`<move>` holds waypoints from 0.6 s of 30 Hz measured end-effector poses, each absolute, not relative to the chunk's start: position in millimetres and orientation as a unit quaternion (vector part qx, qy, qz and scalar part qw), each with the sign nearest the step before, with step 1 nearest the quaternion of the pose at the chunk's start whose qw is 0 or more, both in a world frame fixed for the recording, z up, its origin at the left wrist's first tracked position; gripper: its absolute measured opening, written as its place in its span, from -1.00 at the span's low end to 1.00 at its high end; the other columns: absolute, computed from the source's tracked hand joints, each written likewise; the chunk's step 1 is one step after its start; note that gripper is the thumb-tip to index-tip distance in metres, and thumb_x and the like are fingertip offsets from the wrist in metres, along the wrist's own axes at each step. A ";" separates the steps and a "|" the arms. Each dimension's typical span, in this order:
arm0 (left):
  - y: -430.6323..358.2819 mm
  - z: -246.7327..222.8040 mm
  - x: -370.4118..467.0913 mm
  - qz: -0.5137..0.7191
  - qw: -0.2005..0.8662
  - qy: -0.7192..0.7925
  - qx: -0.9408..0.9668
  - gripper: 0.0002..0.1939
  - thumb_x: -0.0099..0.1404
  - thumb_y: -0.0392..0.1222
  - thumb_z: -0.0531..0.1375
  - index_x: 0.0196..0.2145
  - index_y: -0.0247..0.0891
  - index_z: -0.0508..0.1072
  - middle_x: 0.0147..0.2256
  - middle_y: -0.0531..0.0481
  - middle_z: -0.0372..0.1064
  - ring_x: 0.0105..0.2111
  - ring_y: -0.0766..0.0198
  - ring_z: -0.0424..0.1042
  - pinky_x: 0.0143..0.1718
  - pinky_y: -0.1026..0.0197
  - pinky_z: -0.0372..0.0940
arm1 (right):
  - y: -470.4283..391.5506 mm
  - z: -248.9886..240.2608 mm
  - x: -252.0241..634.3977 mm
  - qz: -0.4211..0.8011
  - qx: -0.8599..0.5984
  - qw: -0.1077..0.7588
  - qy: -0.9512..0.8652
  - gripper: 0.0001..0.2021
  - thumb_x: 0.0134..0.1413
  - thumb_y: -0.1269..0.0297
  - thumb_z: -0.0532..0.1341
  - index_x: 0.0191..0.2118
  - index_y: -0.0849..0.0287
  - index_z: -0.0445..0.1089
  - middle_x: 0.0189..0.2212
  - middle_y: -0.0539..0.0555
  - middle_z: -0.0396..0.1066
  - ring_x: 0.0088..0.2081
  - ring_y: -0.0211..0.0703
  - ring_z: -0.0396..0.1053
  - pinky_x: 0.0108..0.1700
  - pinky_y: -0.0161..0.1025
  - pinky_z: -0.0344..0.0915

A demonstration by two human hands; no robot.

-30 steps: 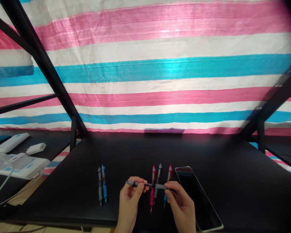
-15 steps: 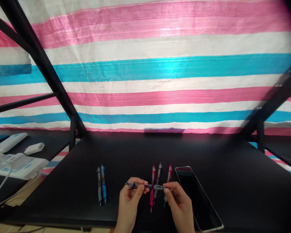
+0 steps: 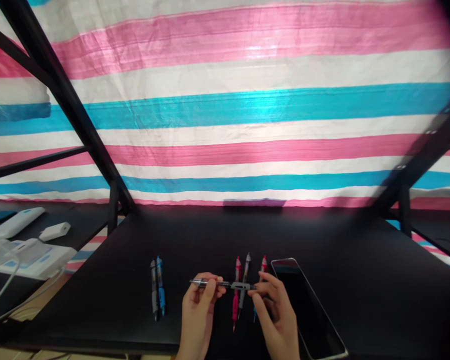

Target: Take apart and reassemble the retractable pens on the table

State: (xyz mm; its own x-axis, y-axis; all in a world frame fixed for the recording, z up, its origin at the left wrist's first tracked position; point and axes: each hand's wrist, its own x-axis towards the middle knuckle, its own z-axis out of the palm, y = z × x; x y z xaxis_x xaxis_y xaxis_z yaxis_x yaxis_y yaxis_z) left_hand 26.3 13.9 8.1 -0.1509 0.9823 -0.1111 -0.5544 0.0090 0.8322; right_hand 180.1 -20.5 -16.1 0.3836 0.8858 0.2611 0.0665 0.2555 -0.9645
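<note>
My left hand is closed around the clear barrel of a pen, which lies level across the view above the table. At the pen's other end, beyond its grey grip, my right hand has thumb and fingers at the tip, with the index finger raised. Beneath the held pen, a pink pen and a grey pen rest on the table. Another pen with a red top and a blue lower end is partly hidden by my right hand.
A grey pen and a blue pen lie side by side at left. A dark-screened phone lies right of my right hand on the black table. White power strip and cables stand far left; black frame bars flank the table.
The held pen has shifted slightly left with my left hand. My right hand's fingers have loosened and its index finger has lifted. The pens on the table stay put.
</note>
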 end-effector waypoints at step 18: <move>14.0 5.5 26.7 0.645 0.589 0.391 0.290 -0.74 0.08 -0.08 0.49 -0.37 -0.28 0.58 -0.40 -0.01 0.52 -0.48 0.32 0.46 -0.35 0.28 0.42 | -21.3 -15.5 182.6 0.296 -0.531 0.598 -0.522 -0.82 0.24 0.21 0.29 -0.11 0.16 0.51 -0.35 0.12 0.60 -0.36 -0.09 0.59 -0.37 -0.36 0.46</move>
State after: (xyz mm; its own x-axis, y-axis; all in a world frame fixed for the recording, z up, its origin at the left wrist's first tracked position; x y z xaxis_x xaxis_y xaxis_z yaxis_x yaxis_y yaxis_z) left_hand 26.7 14.0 5.5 -0.1365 0.9869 -0.0865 -0.5331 0.0004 0.8460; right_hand 182.6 -21.3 -15.5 0.2789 0.9088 0.3103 0.2007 0.2608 -0.9443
